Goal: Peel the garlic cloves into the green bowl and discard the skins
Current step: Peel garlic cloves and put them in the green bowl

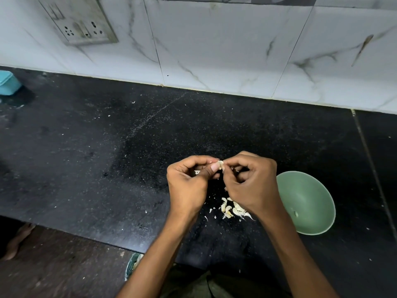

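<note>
A small pale garlic clove (220,164) is pinched between both hands above the black counter. My left hand (189,181) holds it with thumb and curled fingers. My right hand (251,183) pinches its other end with fingertips. A little heap of garlic cloves and skins (231,208) lies on the counter under my right wrist. The green bowl (315,190) stands just right of my right hand, tilted, with a small pale piece (296,213) inside near its front wall.
The black stone counter (107,158) runs to a white marble-tiled wall with a socket plate (79,22). A light blue container (8,82) stands at the far left. Below the counter's front edge a bin (132,263) with skins shows. A bare foot (17,239) is at lower left.
</note>
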Demonstrator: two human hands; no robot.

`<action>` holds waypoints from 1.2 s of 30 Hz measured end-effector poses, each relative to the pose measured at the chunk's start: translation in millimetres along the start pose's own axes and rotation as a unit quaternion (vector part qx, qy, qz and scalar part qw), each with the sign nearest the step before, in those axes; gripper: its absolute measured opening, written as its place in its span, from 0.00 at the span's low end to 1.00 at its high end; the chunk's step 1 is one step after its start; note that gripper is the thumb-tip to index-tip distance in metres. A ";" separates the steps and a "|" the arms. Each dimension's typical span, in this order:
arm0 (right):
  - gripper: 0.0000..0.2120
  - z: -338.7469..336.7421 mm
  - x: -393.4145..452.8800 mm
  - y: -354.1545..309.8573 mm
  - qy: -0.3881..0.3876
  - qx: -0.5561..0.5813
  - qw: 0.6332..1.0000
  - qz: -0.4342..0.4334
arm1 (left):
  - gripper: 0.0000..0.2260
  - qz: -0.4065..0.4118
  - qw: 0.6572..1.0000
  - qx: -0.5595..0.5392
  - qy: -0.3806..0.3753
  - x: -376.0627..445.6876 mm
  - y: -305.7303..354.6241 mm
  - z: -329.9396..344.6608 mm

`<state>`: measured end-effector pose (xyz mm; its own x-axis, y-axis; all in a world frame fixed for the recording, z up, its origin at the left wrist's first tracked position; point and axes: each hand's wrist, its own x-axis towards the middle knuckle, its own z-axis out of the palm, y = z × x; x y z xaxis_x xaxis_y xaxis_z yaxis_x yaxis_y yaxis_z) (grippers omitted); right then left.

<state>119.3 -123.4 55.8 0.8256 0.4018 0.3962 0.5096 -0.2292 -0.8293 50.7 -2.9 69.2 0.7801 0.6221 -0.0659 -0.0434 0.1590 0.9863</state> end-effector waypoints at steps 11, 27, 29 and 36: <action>0.06 1.9 -0.5 -9.2 0.013 0.087 0.990 0.106 | 0.07 -0.016 0.999 -0.026 0.012 -0.1 0.6 2.6; 0.07 4.0 0.2 -13.8 0.034 0.178 0.964 0.195 | 0.07 -0.018 0.999 -0.044 0.026 -3.9 0.3 8.5; 0.10 3.7 0.8 -13.5 0.039 0.208 0.953 0.217 | 0.07 -0.035 0.997 -0.059 0.021 -3.0 -1.0 7.4; 0.10 3.4 3.3 -8.8 0.047 0.281 0.922 0.261 | 0.08 -0.113 0.981 -0.159 -0.001 -2.8 -2.1 3.3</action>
<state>116.8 -117.1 63.0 0.9534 0.2826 -0.1054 -0.1485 0.1354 -0.9796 50.7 -7.4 67.8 0.7936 0.5417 -0.2771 -0.0609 0.5238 0.8497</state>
